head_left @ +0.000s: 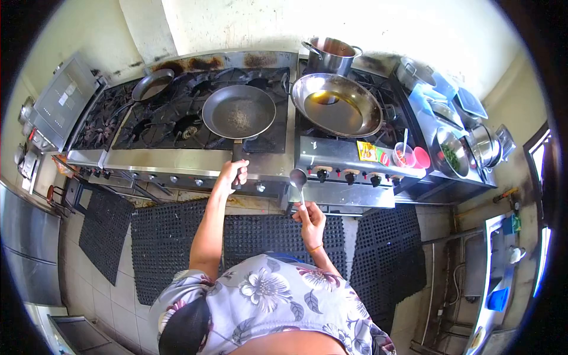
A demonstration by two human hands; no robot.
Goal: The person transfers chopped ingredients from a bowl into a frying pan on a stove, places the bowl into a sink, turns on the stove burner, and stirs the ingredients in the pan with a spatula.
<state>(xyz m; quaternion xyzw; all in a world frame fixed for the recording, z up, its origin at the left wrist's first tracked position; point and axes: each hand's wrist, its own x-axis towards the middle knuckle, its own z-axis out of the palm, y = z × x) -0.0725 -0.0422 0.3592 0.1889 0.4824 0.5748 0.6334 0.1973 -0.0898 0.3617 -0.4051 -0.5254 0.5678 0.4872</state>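
My left hand is wrapped round the handle of a dark frying pan, which sits on the stove's burner grates. Greyish residue lies in the middle of that pan. In my right hand is a metal ladle, gripped by its handle with the bowl pointing up and away, just in front of the stove edge. To the right stands a wide metal wok with amber oil pooled in it. A yellow packet and a small container with red bits rest on the stove's front ledge.
A tall steel pot stands behind the wok. A smaller frying pan is at the back left. On the right counter are a bowl of green leaves, a pink cup and stacked pots. Black rubber mats cover the floor.
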